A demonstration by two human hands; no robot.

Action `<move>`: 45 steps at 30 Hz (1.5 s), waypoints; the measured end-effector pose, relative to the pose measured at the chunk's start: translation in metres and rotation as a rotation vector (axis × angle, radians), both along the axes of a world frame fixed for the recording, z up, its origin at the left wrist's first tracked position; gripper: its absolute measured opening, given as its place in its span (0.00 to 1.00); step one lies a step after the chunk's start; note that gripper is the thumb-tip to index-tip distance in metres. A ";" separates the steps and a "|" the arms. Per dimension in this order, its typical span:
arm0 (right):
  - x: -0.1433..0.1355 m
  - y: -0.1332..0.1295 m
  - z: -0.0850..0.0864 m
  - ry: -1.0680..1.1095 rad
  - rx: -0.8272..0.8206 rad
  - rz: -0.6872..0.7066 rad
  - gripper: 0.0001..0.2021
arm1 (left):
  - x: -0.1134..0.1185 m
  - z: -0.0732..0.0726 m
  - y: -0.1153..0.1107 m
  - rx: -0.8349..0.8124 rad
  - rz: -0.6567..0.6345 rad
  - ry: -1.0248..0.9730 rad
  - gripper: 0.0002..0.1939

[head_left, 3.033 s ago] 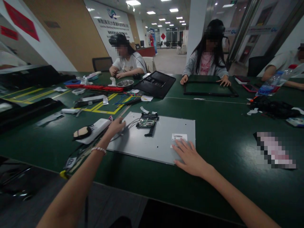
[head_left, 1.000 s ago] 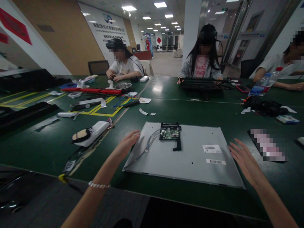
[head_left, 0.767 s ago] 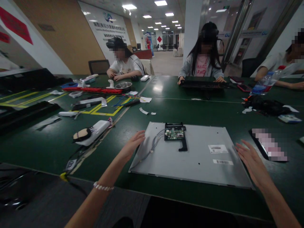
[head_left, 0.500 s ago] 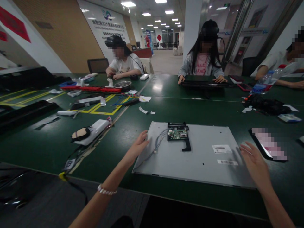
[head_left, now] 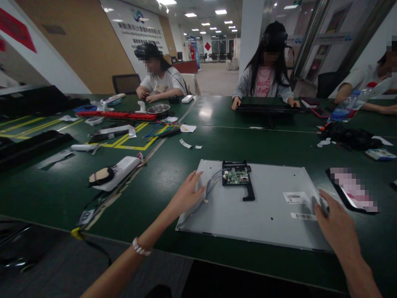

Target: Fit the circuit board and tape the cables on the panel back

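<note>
- Background: office (head_left: pixel 214 76) with ceiling lamps (head_left: pixel 190 15) and wall lettering (head_left: pixel 142 33) at left; dark green worktop (head_left: pixel 130 207) across the foreground.
- Lying flat close to the near edge of the worktop: 1 grey metal panel (head_left: pixel 263 223), bearing 2 white labels (head_left: pixel 294 198) toward its right side.
- Seated on the upper middle of the panel: black bracket (head_left: pixel 250 192) with green circuit board (head_left: pixel 237 177); grey cables (head_left: pixel 214 182) running leftward from the board, then down toward the near left corner.
- Left hand (head_left: pixel 186 194) at the left edge of the panel, bracelet (head_left: pixel 141 247) at the wrist; fingers stretched forward, thumb well apart. Firm contact: cannot tell.
- Right hand (head_left: pixel 338 221) at the right edge; fingers curved, thumb spread away from them over the panel. Contact: likewise cannot tell.
- Near the right hand: dark-edged phone (head_left: pixel 353 190), face blurred.
- Left of the panel, apart from it: white case (head_left: pixel 125 171) with tan pad (head_left: pixel 101 177).
- Beyond the panel: 2 paper scraps (head_left: pixel 185 143).
- Far side: 3 seated persons (head_left: pixel 263 80), 1 with both hands at black flat item (head_left: pixel 266 108); plastic bottle (head_left: pixel 344 109) at right.
</note>
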State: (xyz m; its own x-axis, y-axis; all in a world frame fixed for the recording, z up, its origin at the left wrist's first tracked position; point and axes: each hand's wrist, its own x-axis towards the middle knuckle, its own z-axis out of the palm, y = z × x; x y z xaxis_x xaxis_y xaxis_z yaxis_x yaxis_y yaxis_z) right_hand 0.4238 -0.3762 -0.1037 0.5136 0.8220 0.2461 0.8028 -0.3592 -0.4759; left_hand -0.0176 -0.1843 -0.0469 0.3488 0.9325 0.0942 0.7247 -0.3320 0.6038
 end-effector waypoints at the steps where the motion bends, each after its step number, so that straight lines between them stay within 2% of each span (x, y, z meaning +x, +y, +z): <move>1: -0.001 0.000 -0.001 -0.033 -0.011 0.023 0.29 | 0.000 0.002 0.014 0.058 0.016 0.060 0.30; 4: -0.006 0.002 -0.009 -0.110 -0.007 0.140 0.29 | 0.001 0.008 0.068 0.284 0.122 0.225 0.30; 8: -0.009 0.005 -0.023 -0.192 -0.029 0.270 0.27 | 0.011 0.003 0.139 0.347 0.178 0.384 0.28; 10: -0.009 0.005 -0.028 -0.211 -0.044 0.279 0.27 | 0.017 -0.004 0.164 0.329 0.183 0.478 0.28; 13: -0.007 0.004 -0.031 -0.225 -0.058 0.281 0.27 | 0.025 -0.014 0.183 0.276 0.257 0.541 0.26; 16: -0.005 0.004 -0.034 -0.245 -0.063 0.292 0.27 | 0.032 -0.021 0.186 0.272 0.325 0.540 0.23; 20: -0.002 0.006 -0.039 -0.270 -0.058 0.308 0.26 | 0.037 -0.025 0.179 0.318 0.357 0.548 0.21; 30: 0.004 0.004 -0.045 -0.282 -0.112 0.304 0.27 | 0.036 -0.016 0.169 0.331 0.340 0.563 0.19; 39: 0.006 0.004 -0.046 -0.284 -0.096 0.311 0.27 | 0.033 -0.018 0.168 0.351 0.364 0.532 0.17; 45: 0.003 0.005 -0.042 -0.281 -0.074 0.313 0.27 | 0.033 -0.019 0.167 0.430 0.336 0.502 0.18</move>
State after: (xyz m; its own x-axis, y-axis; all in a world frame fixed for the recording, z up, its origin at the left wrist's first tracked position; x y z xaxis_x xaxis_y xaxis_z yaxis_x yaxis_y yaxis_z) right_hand 0.4270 -0.3713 -0.1457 0.1585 0.9483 0.2751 0.9732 -0.1030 -0.2054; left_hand 0.0155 -0.0168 -0.0664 0.1485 0.9133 0.3793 0.9835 -0.1764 0.0397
